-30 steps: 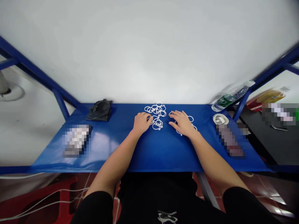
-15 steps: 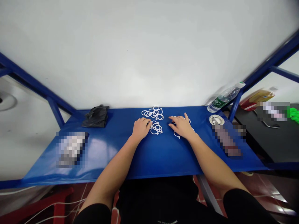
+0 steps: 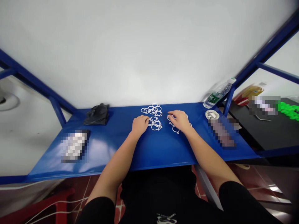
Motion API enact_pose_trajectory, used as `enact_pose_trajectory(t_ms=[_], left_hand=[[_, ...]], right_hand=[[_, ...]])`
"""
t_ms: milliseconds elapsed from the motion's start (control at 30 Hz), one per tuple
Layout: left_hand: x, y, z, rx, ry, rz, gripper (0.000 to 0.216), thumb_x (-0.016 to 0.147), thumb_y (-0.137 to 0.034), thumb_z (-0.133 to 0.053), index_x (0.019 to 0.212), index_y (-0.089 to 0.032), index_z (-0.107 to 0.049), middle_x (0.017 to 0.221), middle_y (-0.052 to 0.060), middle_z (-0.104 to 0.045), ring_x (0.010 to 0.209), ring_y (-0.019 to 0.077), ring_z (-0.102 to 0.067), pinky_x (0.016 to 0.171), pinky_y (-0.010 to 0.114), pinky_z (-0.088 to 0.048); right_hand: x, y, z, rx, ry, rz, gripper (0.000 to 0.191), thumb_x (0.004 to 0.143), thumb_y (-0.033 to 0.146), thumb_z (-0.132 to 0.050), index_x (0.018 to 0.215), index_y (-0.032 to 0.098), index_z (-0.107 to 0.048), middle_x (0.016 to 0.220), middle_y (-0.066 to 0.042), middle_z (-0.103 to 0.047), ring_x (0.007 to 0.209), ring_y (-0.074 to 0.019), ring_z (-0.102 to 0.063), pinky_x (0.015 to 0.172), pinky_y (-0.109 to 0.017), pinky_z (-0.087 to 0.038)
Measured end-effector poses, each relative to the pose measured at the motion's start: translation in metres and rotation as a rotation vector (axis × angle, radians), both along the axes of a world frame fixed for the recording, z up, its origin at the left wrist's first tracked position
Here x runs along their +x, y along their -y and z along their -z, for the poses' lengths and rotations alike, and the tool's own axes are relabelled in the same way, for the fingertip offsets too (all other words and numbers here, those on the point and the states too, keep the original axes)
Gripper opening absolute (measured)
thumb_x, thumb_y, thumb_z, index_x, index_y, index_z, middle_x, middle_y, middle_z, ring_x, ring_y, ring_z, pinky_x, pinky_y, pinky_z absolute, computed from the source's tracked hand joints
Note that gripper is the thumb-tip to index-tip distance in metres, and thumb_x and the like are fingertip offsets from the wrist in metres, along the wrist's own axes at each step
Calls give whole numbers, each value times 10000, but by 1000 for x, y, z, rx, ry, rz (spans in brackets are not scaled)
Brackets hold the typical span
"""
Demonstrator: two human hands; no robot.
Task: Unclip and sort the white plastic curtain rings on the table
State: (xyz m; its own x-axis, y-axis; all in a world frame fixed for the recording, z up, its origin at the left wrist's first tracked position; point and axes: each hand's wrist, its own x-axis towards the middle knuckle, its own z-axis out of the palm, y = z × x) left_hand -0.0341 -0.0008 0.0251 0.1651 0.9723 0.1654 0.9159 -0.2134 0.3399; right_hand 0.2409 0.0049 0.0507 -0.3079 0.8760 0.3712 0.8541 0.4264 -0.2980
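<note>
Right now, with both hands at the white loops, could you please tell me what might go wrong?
The white loops beside the left hand overlap, so lifting one might drag others along. The right hand partly covers the right-hand group of loops, so one could be missed or shifted. A wide rightward sweep might also knock the bottle near the back right corner.

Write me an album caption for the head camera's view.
Left hand at one cluster of white rings, right hand over another, on a blue tabletop.
</note>
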Motion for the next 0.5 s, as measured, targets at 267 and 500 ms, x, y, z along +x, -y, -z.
enact_pose_trajectory(t_ms=[267, 500], left_hand=[[3, 2, -2, 146, 220, -30, 325, 1022, -222, -498, 1268, -224, -711, 1184, 75, -772, 1090, 243, -711, 980, 360, -523], [14, 9, 0, 152, 295, 81, 365, 976, -195, -521, 1285, -229, -713, 1129, 65, -786, 1056, 245, -724, 985, 387, -544]], right_hand=[[-56, 6, -10, -37, -70, -147, 343, 1008, 345, -623, 1321, 240, -715, 1144, -63, -797, 965, -224, -734, 875, -336, -534], [-73, 14, 6, -21, -182, -274, 331, 1091, 355, -482, 1266, 267, -749, 1165, -63, -793, 1063, -208, -731, 960, -327, -541]])
